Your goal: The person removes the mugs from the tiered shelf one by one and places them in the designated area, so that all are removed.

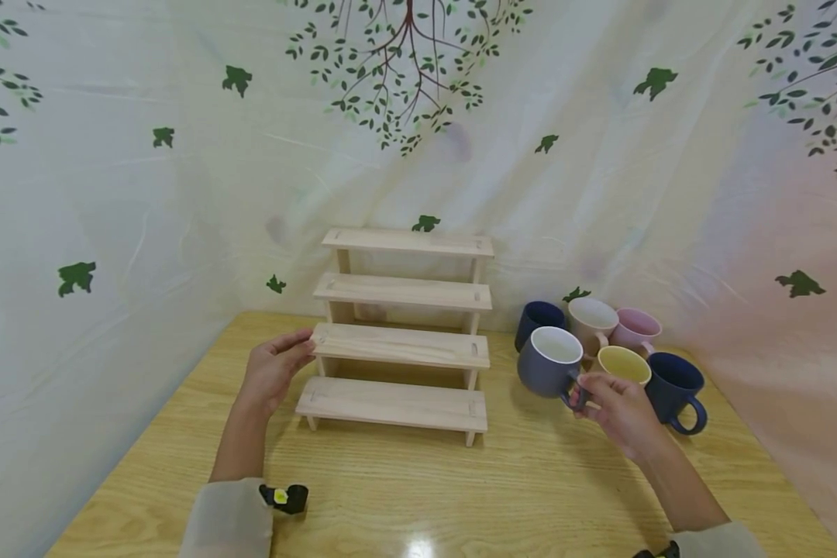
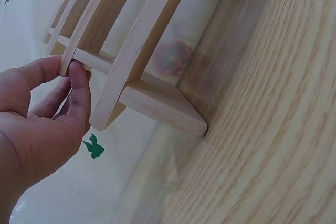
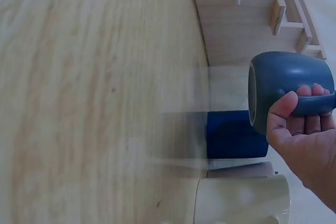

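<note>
A pale wooden stepped shelf (image 1: 401,345) with several tiers stands on the table. My left hand (image 1: 270,372) pinches the left end of its second tier from the bottom between thumb and fingers; the left wrist view shows this grip on the board (image 2: 97,19). On the right, a grey-blue mug (image 1: 547,368) with a white inside hangs above the table, tilted a little. My right hand (image 1: 617,411) holds it by the handle, fingers curled round it. In the right wrist view the mug's base (image 3: 252,95) is raised off the wood.
Close around the held mug stand a navy mug (image 1: 532,318), a cream mug (image 1: 589,319), a pink mug (image 1: 628,333), a yellow mug (image 1: 624,364) and another navy mug (image 1: 669,384). A leaf-printed cloth (image 1: 146,209) hangs behind the wooden table (image 1: 390,488).
</note>
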`<action>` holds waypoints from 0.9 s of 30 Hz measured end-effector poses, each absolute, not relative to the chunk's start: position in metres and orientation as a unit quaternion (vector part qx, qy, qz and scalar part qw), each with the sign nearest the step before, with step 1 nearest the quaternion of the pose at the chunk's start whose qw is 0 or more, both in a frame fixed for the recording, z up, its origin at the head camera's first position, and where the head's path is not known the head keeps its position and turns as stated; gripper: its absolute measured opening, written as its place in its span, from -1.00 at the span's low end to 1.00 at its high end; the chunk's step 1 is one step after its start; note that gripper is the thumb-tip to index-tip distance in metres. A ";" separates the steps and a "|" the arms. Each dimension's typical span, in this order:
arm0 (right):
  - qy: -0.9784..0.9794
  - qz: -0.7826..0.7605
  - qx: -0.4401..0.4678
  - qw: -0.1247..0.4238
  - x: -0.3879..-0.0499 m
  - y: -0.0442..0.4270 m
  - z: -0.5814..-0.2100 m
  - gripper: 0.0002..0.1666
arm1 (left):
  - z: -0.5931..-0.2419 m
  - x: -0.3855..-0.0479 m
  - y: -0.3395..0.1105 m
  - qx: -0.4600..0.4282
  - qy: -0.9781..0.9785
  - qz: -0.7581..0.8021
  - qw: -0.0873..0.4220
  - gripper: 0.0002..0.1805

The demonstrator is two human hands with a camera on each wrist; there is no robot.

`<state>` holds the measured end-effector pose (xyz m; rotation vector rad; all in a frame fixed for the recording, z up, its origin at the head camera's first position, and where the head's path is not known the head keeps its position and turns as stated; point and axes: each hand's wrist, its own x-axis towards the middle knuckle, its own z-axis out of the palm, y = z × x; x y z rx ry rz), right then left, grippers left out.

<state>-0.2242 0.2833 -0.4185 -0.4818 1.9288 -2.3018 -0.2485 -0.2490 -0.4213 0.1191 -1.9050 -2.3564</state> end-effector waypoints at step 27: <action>0.707 -0.698 -0.064 0.096 -0.221 0.298 -0.435 -0.71 | -0.422 -0.249 -0.250 0.039 -0.625 -0.778 0.053 -0.58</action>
